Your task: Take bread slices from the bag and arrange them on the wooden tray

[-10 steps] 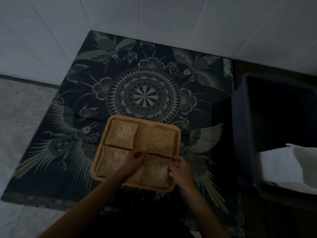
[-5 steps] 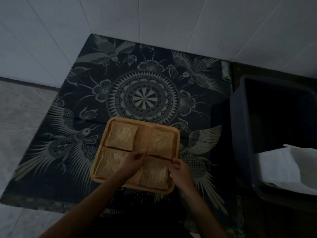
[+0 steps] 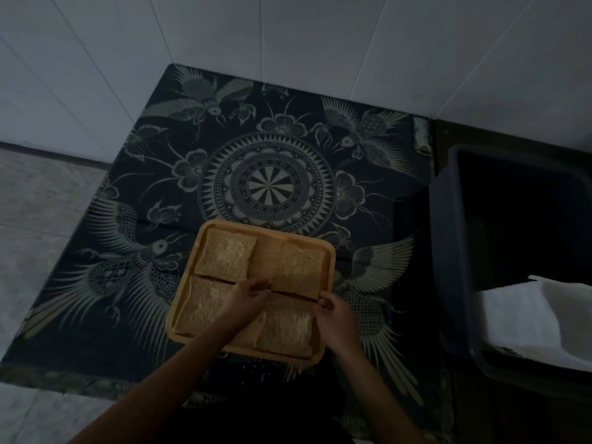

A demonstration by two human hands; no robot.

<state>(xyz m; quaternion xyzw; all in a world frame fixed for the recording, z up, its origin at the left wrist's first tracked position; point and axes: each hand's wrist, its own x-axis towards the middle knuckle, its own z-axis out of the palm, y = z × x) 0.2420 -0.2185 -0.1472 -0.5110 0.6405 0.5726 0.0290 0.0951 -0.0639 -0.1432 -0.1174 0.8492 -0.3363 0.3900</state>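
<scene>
A square wooden tray (image 3: 266, 248) lies on a dark patterned cloth and carries several bread slices laid flat. One slice (image 3: 226, 257) fills the far left, another (image 3: 203, 309) the near left, another (image 3: 285, 331) the near right. My left hand (image 3: 245, 298) and my right hand (image 3: 334, 310) each pinch a near corner of the far-right slice (image 3: 299, 270), which lies flat on the tray. No bread bag shows clearly; something white (image 3: 531, 318) sits in the bin at right.
The dark cloth (image 3: 272, 174) with a mandala and bird print covers a low surface against a white tiled wall. A dark plastic bin (image 3: 448, 251) stands close to the right of the tray. Pale floor tiles lie to the left.
Both hands stay at the near corners of the far-right slice, with almost no movement. The view has shifted slightly.
</scene>
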